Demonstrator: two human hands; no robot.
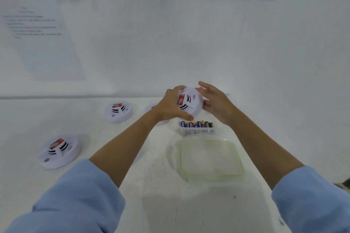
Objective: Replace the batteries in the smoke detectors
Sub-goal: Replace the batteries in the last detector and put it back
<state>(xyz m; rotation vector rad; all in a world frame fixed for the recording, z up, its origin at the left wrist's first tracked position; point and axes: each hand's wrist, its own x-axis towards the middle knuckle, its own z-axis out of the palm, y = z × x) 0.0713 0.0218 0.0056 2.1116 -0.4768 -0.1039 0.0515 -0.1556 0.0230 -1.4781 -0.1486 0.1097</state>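
Plastic on a matt white table [161, 185]
The smoke detector [191, 104] looks smooth white plastic; the lid [210, 159] is translucent plastic; the sleeves [75, 195] are cloth.

White smoke detectors [60, 151] with red labels and black slots — blue-and-yellow batteries [197, 124], green-tinted clear lid [234, 150], light blue sleeves [79, 195], white worktop [170, 204].
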